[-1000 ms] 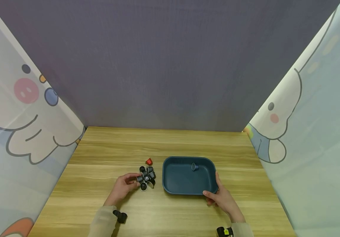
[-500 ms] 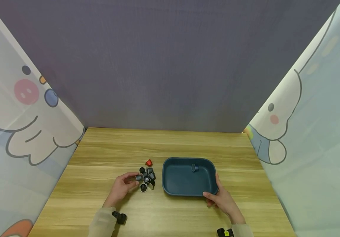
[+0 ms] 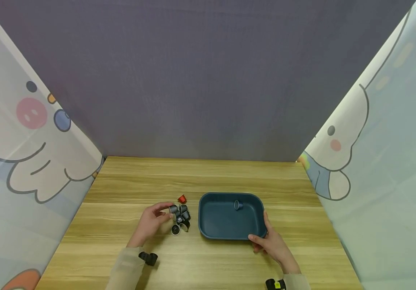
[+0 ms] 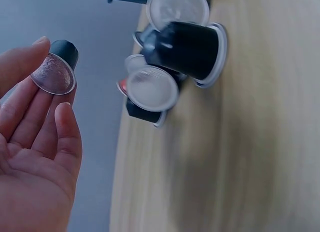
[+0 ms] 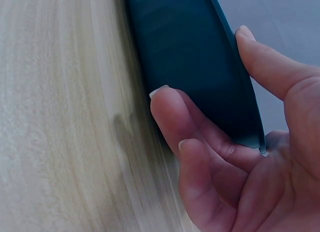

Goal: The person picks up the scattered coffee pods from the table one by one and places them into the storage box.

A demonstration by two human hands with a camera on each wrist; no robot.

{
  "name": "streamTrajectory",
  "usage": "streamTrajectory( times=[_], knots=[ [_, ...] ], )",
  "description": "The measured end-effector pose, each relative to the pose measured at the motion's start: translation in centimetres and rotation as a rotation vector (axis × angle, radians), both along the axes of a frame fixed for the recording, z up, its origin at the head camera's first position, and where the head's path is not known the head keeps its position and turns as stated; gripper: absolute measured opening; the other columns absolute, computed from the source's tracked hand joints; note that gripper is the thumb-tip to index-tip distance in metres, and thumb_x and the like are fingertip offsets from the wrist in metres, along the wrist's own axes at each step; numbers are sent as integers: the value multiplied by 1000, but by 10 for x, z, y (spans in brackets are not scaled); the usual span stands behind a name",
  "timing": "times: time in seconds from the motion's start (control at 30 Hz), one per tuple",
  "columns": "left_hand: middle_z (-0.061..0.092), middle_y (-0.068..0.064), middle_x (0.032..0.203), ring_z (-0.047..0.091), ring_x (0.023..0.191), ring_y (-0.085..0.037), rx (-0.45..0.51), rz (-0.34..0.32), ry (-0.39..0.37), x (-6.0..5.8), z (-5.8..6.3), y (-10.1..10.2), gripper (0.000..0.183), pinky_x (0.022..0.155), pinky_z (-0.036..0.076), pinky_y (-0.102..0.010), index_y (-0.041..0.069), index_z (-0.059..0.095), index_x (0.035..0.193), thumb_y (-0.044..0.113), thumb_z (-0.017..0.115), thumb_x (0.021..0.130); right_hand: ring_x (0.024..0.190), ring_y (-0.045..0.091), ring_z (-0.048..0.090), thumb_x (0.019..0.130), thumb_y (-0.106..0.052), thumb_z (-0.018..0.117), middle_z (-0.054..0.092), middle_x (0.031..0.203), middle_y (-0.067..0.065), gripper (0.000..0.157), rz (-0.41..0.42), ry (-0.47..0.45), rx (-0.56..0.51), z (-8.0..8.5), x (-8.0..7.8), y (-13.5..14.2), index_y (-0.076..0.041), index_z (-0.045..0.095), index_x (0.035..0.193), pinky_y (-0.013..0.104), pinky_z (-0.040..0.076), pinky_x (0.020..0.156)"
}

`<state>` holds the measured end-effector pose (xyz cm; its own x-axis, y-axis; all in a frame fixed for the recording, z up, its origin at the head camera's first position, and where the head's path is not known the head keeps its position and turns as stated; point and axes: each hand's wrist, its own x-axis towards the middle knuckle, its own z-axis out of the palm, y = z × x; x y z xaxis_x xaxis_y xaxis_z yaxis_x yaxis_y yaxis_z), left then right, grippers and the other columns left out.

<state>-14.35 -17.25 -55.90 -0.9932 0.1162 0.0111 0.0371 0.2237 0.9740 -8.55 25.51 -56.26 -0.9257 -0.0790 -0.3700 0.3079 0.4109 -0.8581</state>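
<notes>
My left hand (image 3: 152, 220) pinches a dark coffee capsule (image 4: 54, 74) between thumb and fingers, its silvery foil lid facing the wrist camera. In the left wrist view the capsule is held apart from the pile. Several other dark capsules (image 3: 185, 215) lie heaped on the table right beside the fingertips. Just beyond them is a red capsule (image 3: 182, 198). To the right, my right hand (image 3: 271, 239) grips the near right corner of a dark blue tray (image 3: 222, 221), thumb over the rim and fingers against the outer wall (image 5: 185, 51). One dark blue capsule (image 3: 238, 205) lies on its side inside the tray.
Everything stands on a wood-grain table (image 3: 208, 266). A grey backdrop (image 3: 200, 80) rises at its far edge, and cartoon-printed panels (image 3: 385, 161) close in both sides. The tray sits just right of the capsule heap.
From the left side of the heap, my left hand has picked up a capsule and moved it slightly up and away from me. The right hand keeps its grip on the tray.
</notes>
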Motion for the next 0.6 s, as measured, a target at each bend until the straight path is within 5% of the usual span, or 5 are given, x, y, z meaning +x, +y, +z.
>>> streamTrajectory(
  times=[0.6],
  knots=[
    [67, -10, 125, 63, 110, -36, 6, -120, 87, -23, 13, 16, 37, 86, 54, -30, 9, 70, 124, 13, 78, 88, 66, 31, 70, 93, -29, 74, 70, 72, 13, 109, 0, 6, -5, -2, 0, 1, -21, -12, 160, 36, 49, 54]
  ],
)
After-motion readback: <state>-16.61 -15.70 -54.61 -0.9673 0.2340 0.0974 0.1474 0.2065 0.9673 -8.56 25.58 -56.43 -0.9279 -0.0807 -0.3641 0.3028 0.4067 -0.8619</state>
